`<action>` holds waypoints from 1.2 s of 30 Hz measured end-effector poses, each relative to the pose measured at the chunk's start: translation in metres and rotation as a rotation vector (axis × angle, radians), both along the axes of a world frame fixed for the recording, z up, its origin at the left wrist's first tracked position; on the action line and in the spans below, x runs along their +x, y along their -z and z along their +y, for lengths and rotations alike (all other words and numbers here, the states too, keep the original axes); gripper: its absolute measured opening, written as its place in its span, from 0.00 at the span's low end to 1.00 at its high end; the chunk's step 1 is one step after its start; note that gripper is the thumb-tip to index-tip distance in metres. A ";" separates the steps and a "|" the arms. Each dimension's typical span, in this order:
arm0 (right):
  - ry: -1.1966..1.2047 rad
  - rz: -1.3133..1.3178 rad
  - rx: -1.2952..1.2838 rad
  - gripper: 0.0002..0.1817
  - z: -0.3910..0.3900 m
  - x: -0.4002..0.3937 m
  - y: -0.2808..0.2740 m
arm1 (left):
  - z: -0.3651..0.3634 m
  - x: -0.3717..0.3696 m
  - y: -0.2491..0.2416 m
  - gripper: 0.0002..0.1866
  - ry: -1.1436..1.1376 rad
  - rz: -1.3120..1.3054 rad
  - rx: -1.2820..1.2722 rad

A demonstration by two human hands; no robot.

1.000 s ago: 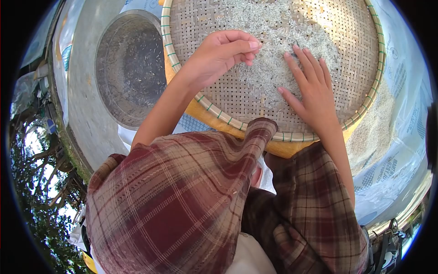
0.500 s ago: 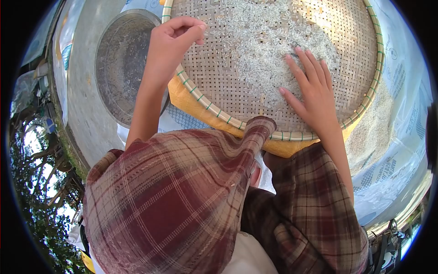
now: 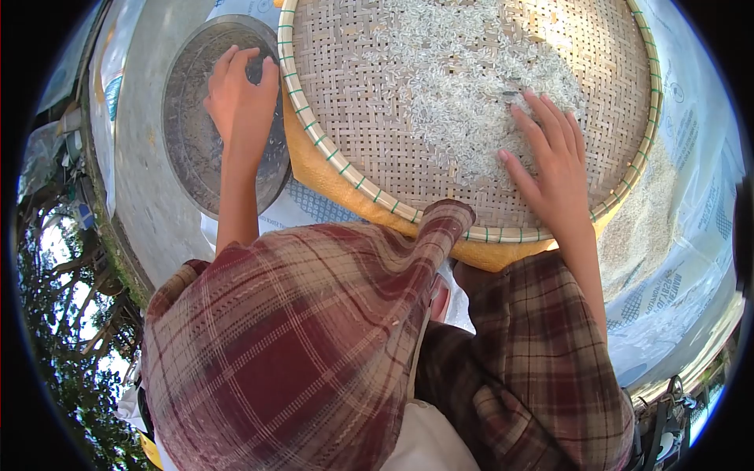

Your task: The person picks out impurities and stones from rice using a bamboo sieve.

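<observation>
1. In the head view, we see our left hand (image 3: pixel 242 98) over the round, dark grey bowl (image 3: pixel 179 133) at the left. Its fingers curl slightly and stand parted from the thumb; we cannot tell whether it touches the bowl.
2. Our right hand (image 3: pixel 559 161) lies spread at the right edge of the loose, whitish rice grains (image 3: pixel 455 94), fingers extended and thumb held apart.
3. The rice is scattered over the middle of the large, round, brown woven tray (image 3: pixel 338 71), whose pale rim is bound with green stitches. A dark sliver (image 3: pixel 512 93), too small for us to identify, lies just beside our right fingertips.
4. The tray overlaps orange-yellow material (image 3: pixel 314 169) and stands just beside the bowl. To its right we see a blue-and-white printed plastic sheet (image 3: pixel 695 196).
</observation>
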State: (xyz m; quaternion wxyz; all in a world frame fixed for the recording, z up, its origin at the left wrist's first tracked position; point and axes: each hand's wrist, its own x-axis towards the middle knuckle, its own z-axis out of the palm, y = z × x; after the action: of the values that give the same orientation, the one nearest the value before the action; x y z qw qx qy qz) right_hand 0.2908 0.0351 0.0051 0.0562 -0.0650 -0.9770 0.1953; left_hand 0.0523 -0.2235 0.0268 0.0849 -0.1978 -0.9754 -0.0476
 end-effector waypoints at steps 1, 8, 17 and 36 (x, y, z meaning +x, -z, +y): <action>0.018 0.010 0.000 0.23 0.001 0.001 0.000 | 0.013 0.005 -0.002 0.18 0.121 0.056 0.146; 0.106 0.049 -0.001 0.20 0.005 0.007 0.003 | 0.086 0.036 0.013 0.16 0.608 0.004 0.286; 0.359 0.106 0.047 0.23 0.010 0.006 0.009 | 0.102 0.051 0.032 0.27 0.635 -0.233 0.147; 0.820 0.329 -0.019 0.16 0.047 0.039 -0.011 | 0.018 0.011 0.007 0.14 -0.013 -0.006 0.208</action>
State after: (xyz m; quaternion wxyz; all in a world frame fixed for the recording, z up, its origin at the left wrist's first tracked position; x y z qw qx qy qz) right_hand 0.3298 0.0818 0.0160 0.2830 -0.4158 -0.8467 0.1737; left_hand 0.0638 -0.2057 0.0202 0.1025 -0.1813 -0.9667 -0.1489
